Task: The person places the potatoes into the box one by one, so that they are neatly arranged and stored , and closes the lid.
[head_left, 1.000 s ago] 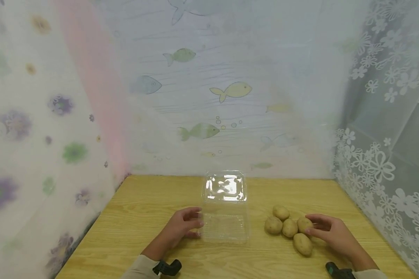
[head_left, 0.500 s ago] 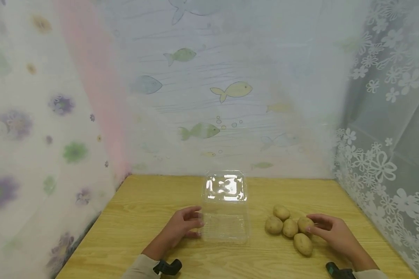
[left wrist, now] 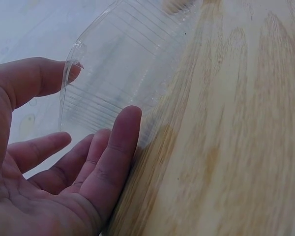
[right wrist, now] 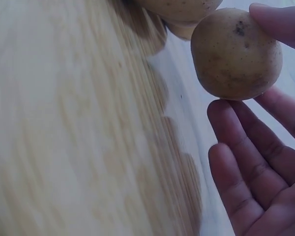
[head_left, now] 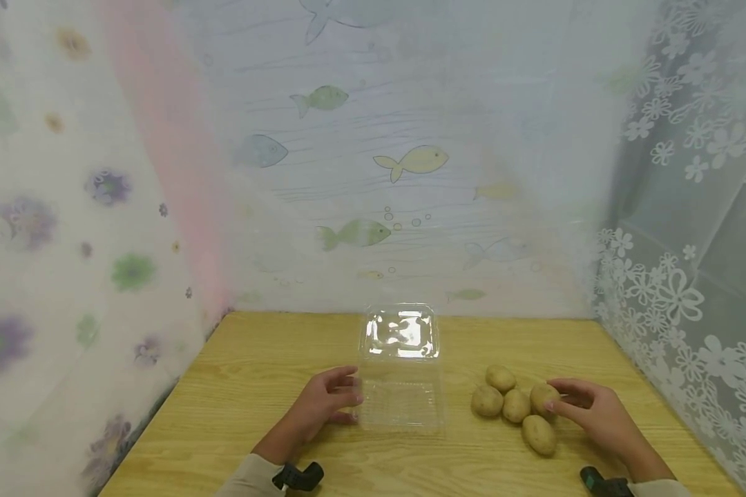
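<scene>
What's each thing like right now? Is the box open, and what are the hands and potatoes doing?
Clear box: lid open, no potatoes inside.
Left hand: touching the box's side.
Held potato: unpeeled, pinched.
Right hand: pinching that potato.
Other four potatoes: unpeeled, loose, outside the box.

Soft, even light is filling the head view, while hard white glare is blazing off the clear clamshell lid (head_left: 400,333) near 5 o'clock. The flower-printed curtain (head_left: 27,221) at 9 o'clock is blurring. Both wrist views are looking dimmer and bluish; at 9 o'clock in the right one, the wood-grain tabletop (right wrist: 64,147) is smearing, and shadow is darkening it beside a potato (right wrist: 182,7) at 12.
</scene>
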A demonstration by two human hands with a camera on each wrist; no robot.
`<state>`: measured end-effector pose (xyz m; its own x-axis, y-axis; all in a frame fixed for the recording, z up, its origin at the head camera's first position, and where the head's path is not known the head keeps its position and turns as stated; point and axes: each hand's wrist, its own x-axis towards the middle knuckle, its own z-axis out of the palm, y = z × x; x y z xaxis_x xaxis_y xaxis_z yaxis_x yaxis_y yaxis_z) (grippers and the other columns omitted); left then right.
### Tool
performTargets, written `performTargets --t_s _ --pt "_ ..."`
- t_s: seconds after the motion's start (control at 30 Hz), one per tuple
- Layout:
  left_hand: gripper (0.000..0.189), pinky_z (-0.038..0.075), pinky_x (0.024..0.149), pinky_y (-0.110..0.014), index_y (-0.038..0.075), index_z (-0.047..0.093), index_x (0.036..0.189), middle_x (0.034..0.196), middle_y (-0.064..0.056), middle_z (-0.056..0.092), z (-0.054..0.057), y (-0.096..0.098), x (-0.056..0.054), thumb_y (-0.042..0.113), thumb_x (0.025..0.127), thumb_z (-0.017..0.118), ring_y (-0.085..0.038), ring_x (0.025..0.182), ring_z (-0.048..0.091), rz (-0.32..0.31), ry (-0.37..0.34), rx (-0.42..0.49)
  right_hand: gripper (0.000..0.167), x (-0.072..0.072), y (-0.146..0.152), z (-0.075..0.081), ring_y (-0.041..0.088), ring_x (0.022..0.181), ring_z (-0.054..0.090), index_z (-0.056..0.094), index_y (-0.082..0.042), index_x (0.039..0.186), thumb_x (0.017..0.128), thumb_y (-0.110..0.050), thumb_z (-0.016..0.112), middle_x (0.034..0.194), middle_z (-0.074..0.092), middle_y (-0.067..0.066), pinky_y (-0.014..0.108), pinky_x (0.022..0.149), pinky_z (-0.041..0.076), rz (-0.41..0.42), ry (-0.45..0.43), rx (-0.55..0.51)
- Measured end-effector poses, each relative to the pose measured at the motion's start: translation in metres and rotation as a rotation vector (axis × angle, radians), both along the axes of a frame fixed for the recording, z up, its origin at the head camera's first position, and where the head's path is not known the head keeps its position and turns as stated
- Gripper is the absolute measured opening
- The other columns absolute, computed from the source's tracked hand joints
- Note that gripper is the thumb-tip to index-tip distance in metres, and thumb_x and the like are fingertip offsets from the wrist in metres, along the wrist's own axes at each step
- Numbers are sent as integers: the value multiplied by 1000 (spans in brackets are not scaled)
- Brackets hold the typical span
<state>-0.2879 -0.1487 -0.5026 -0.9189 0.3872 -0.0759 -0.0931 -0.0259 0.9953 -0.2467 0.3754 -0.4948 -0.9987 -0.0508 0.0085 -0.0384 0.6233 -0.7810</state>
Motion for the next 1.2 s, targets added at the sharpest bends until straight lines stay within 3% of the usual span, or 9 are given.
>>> performTargets --t_s 0.27,0.57,1.0,1.2 --pt "83 65 82 -41 2 33 160 153 -27 44 1 0 0 11 92 79 -30 126 61 9 7 -23 63 1 -2 5 5 103 69 60 -10 145 96 -46 73 143 63 18 31 82 61 -6 6 -8" --pt "83 65 82 -43 6 34 161 153 -27 44 -1 2 -2 10 91 80 -34 126 61 20 31 -35 60 -3 -2 10 0 100 67 59 -10 146 97 -42 73 142 63 17 29 79 60 6 20 -17" --pt "81 65 81 -42 5 36 160 154 -27 44 -1 1 -1 11 92 79 -37 129 59 7 47 -45 52 -6 -10 23 -4 100 66 62 -12 142 99 -38 72 139 65 17 24 78 59 29 137 18" --pt "80 65 81 -41 4 36 159 154 -28 44 -1 1 -1 12 92 79 -37 129 59 2 57 -57 54 -8 -14 30 2 99 72 59 -10 145 99 -36 72 143 60 21 32 81 63 53 107 -70"
